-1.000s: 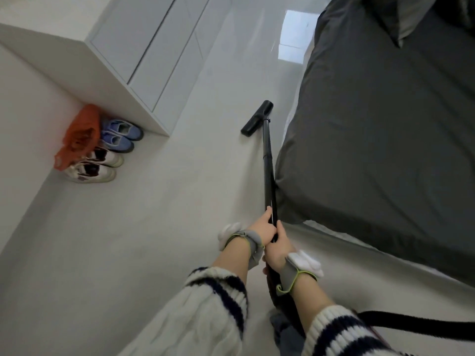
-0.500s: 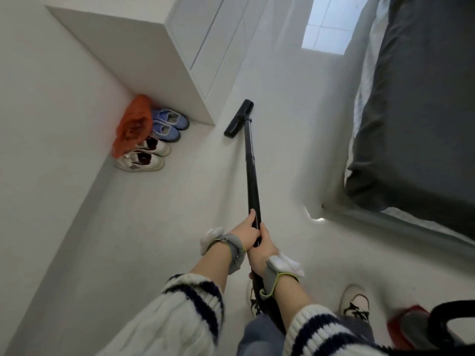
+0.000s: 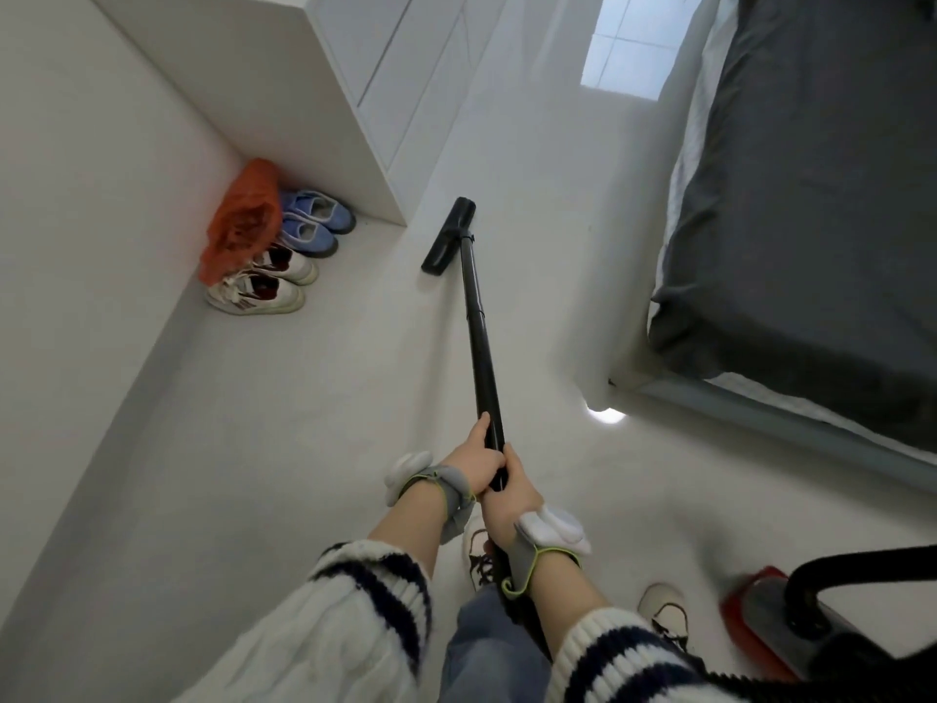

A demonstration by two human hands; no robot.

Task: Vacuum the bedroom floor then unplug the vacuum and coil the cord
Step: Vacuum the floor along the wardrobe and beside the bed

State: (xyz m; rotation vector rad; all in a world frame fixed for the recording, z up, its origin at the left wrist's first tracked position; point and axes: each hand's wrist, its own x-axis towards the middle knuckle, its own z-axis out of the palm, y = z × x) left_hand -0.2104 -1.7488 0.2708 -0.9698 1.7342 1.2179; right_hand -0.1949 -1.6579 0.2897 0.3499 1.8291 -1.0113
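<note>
Both hands — left hand (image 3: 474,461), right hand (image 3: 509,492) — clench the long black vacuum wand (image 3: 479,337); keep its flat black floor nozzle (image 3: 449,235), mid-frame, flush — clear of the shoes (image 3: 284,266) at left.

Home bedroom: bed (image 3: 811,205), shoes (image 3: 284,261).

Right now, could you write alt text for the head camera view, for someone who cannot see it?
Both hands, left hand above right hand, grip a black vacuum wand whose floor nozzle rests on the white floor near a white cabinet. Two pairs of shoes and an orange bag sit in the corner; a grey-sheeted bed is on the right.
</note>
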